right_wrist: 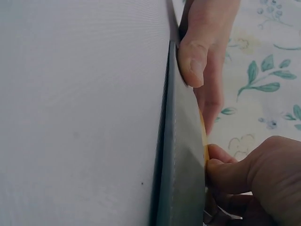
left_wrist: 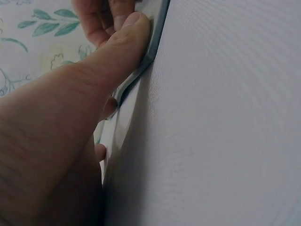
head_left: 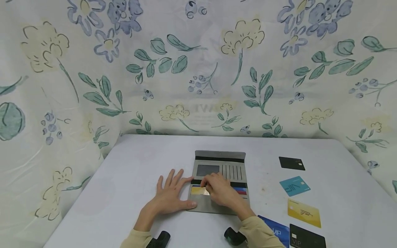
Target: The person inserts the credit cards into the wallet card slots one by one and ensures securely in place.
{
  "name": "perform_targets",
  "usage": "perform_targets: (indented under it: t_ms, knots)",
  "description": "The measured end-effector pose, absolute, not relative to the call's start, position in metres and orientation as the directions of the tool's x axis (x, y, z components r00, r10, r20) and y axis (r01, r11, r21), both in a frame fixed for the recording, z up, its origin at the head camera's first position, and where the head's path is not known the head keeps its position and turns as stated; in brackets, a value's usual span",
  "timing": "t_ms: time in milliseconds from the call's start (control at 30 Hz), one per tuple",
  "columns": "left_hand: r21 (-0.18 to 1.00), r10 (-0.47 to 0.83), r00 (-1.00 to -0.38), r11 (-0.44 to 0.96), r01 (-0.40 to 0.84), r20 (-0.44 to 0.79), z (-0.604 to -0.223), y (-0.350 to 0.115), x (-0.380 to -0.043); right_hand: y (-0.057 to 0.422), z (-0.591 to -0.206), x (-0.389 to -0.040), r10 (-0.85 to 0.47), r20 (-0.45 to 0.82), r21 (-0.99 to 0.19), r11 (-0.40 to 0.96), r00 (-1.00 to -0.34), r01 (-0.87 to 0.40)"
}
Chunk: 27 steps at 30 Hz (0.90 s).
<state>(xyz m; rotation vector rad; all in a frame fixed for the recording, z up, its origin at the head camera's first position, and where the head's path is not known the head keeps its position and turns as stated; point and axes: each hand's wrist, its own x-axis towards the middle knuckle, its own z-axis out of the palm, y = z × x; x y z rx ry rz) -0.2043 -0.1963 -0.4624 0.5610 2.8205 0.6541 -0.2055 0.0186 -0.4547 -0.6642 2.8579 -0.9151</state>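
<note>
A grey card wallet (head_left: 212,205) lies unfolded on the table, with a grey window panel, slots and a black strip across its middle. My left hand (head_left: 170,197) rests with fingers spread at its left side, the thumb pressing on the lower left corner and the index fingertip at the left edge. Over the lower half, my right hand (head_left: 221,193) has its fingers curled, pinching a yellow card (head_left: 196,190) at the pocket. In the right wrist view, that card's yellow edge (right_wrist: 204,129) shows along the wallet (right_wrist: 186,141). Red and blue bands (head_left: 241,191) show right of the hand.
On the right of the white table (head_left: 139,151) lie a black card (head_left: 292,163), a teal card (head_left: 294,185), another yellow card (head_left: 304,213), a blue VIP card (head_left: 277,229) and a black VIP card (head_left: 307,237). A flowered curtain (head_left: 211,96) hangs behind.
</note>
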Motion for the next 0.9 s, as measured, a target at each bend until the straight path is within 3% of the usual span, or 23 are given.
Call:
perform_targets:
  t_ms: [600, 900]
  knots:
    - [0.466, 0.406, -0.909, 0.825, 0.32, -0.096, -0.4622, -0.1954, -0.205, 0.0187, -0.4553, -0.2079, -0.355, 0.074, -0.611, 0.722, -0.932, -0.324]
    - [0.453, 0.408, -0.908, 0.831, 0.324, -0.1, -0.4628, -0.1966, -0.2052, 0.0214, -0.4535, -0.2067, -0.441, 0.074, -0.567, 0.72, -0.894, -0.402]
